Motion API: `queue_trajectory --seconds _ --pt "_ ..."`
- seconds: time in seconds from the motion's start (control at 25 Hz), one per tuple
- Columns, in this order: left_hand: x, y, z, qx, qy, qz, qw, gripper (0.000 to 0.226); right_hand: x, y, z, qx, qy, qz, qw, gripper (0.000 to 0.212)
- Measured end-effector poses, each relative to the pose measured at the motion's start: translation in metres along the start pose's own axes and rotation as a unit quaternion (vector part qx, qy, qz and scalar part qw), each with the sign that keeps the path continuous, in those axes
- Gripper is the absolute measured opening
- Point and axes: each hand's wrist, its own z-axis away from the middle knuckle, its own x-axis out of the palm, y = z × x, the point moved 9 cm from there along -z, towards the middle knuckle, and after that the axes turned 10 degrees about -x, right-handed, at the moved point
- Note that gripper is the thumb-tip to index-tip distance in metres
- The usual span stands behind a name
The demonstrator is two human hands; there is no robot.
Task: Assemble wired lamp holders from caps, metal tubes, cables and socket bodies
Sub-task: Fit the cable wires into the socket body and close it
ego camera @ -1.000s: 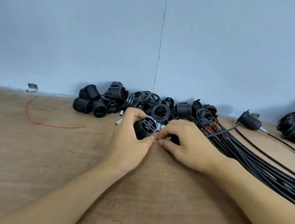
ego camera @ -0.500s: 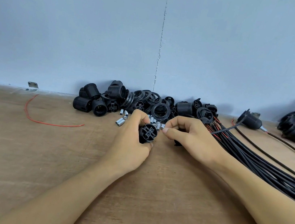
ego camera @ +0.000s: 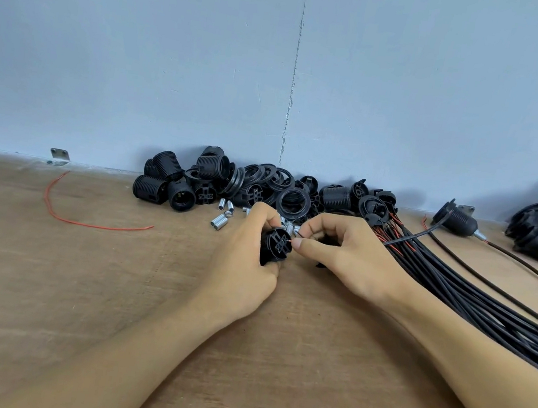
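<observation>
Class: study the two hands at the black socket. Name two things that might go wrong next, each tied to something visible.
The thin red wire pinched by the right hand may bend or miss its hole in the socket the left hand grips. Loose metal tubes just behind both hands could be knocked and roll away.

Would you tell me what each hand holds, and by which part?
The left hand grips a black socket body round its side; the right hand pinches a wire tip at its face.
</observation>
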Motion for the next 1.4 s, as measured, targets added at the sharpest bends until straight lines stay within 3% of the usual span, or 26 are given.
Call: queue_trajectory --seconds 0.32,0.72,1.16,1.4 --pt "-0.006 0.005 0.001 0.030 0.043 -0.023 0.998 0.041 -0.006 -0.018 0.003 -0.056 0.042 0.118 0.991 0.009" --pt "-0.007 0.004 0.001 0.049 0.057 -0.062 0.995 0.040 0.003 -0.027 0.002 -0.117 -0.009 0.229 0.966 0.003" --pt "-0.007 0.008 0.001 0.063 0.057 -0.062 0.994 0.047 0.003 -0.015 0.004 -0.063 0.005 0.177 0.982 0.010" --pt "-0.008 0.003 -0.001 0.035 0.048 -0.039 0.997 0.039 -0.002 -0.019 0.006 -0.082 0.024 0.148 0.985 0.013"
